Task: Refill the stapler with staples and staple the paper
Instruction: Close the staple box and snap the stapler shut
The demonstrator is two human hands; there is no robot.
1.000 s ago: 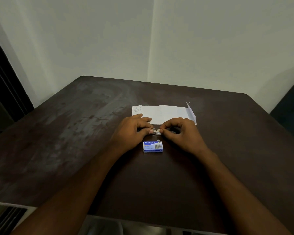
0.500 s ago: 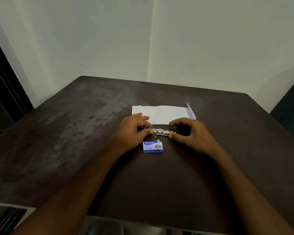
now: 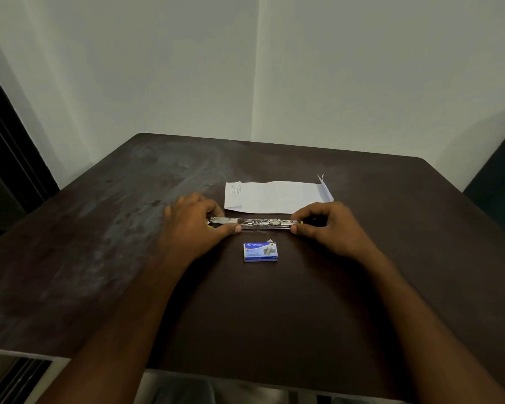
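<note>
- Two pinch grips on the stapler (image 3: 254,223), folded out flat on the table (image 3: 129,258) between paper (image 3: 274,196) and staple box (image 3: 260,251): left hand (image 3: 193,228) on one end, right hand (image 3: 330,228) on the other.
- Pin the left end down firmly.
- Free the right for the staples.

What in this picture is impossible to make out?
All in the head view:
- Both ends of the stapler: covered by the left hand and right hand.
- Whether staples sit in it: too small and dim.
- Writing on the paper: too small.
- Contents of the box: hidden by its top.
</note>
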